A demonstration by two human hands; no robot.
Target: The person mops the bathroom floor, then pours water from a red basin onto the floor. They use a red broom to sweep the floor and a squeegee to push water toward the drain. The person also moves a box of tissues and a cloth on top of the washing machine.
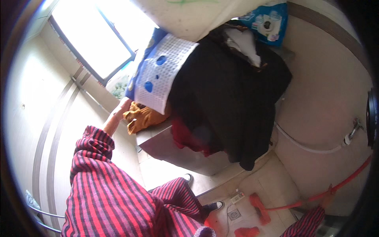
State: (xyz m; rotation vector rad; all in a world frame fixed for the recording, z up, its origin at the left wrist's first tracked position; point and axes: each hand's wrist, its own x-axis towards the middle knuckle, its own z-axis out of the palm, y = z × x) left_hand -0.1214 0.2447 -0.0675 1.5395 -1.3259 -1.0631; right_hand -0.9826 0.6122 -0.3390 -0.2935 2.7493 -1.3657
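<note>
My left hand [123, 106] reaches up beside a white textured mat [161, 66] with blue drop-shaped patches. It touches the lower corner of the blue cloth [131, 86] along the mat's edge, and its fingers are hidden there. At the lower right, my right hand [327, 201] is blurred, closed around the red pole [349, 181] of a floor brush or squeegee. The red head [260, 209] of that tool lies on the tiled floor. A large black cloth [225, 97] drapes over a grey box-shaped appliance [189, 160], with dark red cloth [185, 134] beneath it.
An orange-brown cloth [151, 118] lies below the mat. A blue printed bag [268, 23] stands at the back. A pale hose [311, 151] runs to a wall tap [353, 131]. On the floor are a drain grate [234, 215], a white corded device [237, 197] and red objects [246, 231].
</note>
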